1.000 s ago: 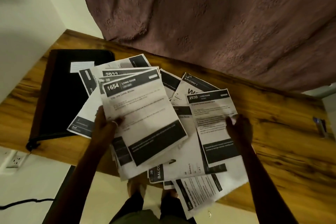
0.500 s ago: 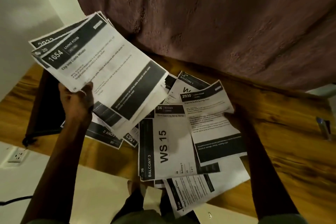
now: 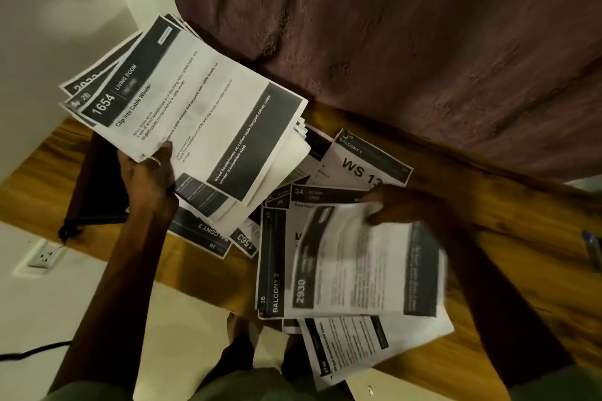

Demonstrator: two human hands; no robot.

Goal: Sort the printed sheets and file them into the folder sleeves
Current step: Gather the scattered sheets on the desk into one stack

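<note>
Two hands are over the wooden table: the left hand grips a fanned stack of printed sheets, topped by sheet 1654, with the thumb curled over its near edge, above the table's left end, where the black folder lies. The right hand pinches the blurred sheet 2930 by its far edge, above the loose sheets scattered across the table's middle, some overhanging its near edge.
</note>
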